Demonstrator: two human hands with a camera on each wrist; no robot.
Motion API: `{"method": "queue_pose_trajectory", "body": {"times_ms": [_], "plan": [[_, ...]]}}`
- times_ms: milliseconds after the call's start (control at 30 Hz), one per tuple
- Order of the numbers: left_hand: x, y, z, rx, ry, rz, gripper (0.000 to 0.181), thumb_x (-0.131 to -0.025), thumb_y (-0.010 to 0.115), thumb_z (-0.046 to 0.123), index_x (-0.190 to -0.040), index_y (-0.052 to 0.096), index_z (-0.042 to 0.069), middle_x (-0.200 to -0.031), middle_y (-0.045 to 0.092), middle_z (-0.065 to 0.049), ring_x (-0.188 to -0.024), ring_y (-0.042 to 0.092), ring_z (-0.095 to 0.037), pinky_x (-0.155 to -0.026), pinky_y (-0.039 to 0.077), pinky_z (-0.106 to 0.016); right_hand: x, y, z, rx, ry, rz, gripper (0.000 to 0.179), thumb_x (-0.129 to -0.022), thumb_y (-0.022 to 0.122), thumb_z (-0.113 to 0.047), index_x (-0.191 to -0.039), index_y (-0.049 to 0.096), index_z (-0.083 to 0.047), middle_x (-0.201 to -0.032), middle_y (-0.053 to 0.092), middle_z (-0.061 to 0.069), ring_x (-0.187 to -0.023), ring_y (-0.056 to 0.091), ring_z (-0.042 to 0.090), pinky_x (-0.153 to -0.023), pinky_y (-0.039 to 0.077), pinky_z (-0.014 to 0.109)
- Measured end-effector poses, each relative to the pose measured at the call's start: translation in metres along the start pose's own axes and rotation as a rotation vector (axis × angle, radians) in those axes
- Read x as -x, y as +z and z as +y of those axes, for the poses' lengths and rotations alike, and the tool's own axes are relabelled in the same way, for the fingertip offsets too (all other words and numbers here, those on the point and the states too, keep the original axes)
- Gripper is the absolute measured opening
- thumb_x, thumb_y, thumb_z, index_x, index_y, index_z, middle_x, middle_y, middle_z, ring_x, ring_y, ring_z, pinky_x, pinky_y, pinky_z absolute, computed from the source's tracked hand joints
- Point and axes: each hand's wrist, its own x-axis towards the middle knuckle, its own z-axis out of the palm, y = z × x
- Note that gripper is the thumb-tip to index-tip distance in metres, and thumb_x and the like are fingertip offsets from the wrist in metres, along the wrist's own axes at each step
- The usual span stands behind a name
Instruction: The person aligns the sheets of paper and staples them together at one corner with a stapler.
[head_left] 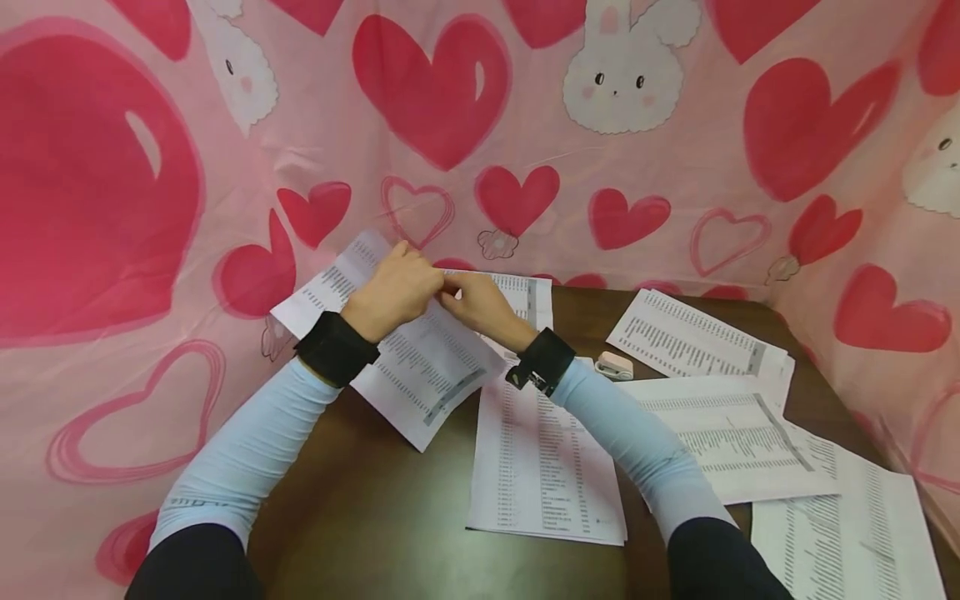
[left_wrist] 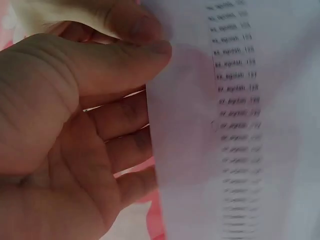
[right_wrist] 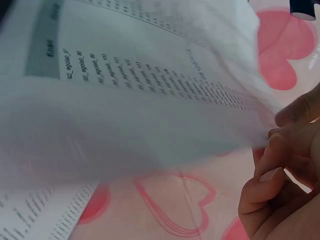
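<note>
Printed sheets of paper are held up, tilted, above the table's back left. My left hand grips them at the edge; in the left wrist view its thumb lies on the front of the paper with the other fingers behind. Close against it, my right hand pinches the same edge. In the right wrist view, the right hand has its fingertips at the narrow end of the sheets, which bow and spread apart slightly. How many sheets there are cannot be told.
A printed stack lies on the brown table below my right forearm. More papers overlap at the right, and another sheet lies behind. A small pink and white object, stapler-like, sits between them. Heart-patterned cloth surrounds the table.
</note>
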Motion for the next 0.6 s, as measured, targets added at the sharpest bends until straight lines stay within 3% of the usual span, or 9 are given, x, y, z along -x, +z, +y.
{"method": "queue_pose_trajectory", "body": {"times_ms": [100, 233, 433, 600], "plan": [[-0.004, -0.002, -0.003, 0.017, -0.028, -0.039, 0.012, -0.088, 0.062, 0.005, -0.081, 0.072, 0.004, -0.071, 0.068, -0.015, -0.076, 0.066, -0.034, -0.078, 0.052, -0.046, -0.003, -0.007, -0.003, -0.009, -0.03, 0.006, 0.015, -0.093, 0.064, -0.015, -0.104, 0.073, -0.011, -0.089, 0.072, 0.002, -0.081, 0.062, 0.014, -0.077, 0.05, 0.028], [-0.008, -0.007, -0.009, 0.101, -0.073, -0.139, 0.011, -0.09, 0.06, 0.004, -0.087, 0.071, 0.002, -0.075, 0.068, -0.016, -0.074, 0.067, -0.034, -0.068, 0.056, -0.048, -0.003, -0.017, -0.009, 0.014, -0.054, 0.007, 0.013, -0.093, 0.063, -0.017, -0.098, 0.073, -0.011, -0.087, 0.071, 0.001, -0.08, 0.061, 0.013, -0.077, 0.049, 0.028], [-0.003, -0.016, -0.02, 0.298, -0.13, -0.277, 0.01, -0.087, 0.068, 0.009, -0.095, 0.071, 0.004, -0.077, 0.064, -0.012, -0.07, 0.06, -0.027, -0.072, 0.054, -0.039, 0.019, -0.042, -0.017, -0.088, -0.05, 0.076, 0.011, -0.091, 0.066, -0.017, -0.092, 0.072, -0.008, -0.085, 0.07, 0.004, -0.069, 0.055, 0.015, -0.064, 0.044, 0.024], [0.006, -0.028, -0.033, 0.427, -0.143, -0.263, 0.028, -0.086, 0.072, 0.016, -0.112, 0.073, 0.007, -0.098, 0.072, -0.012, -0.082, 0.065, -0.027, -0.079, 0.057, -0.04, 0.049, -0.07, -0.006, -0.253, -0.018, 0.137, 0.014, -0.091, 0.067, -0.018, -0.098, 0.073, -0.007, -0.085, 0.067, 0.008, -0.059, 0.053, 0.018, -0.052, 0.046, 0.024]]}}
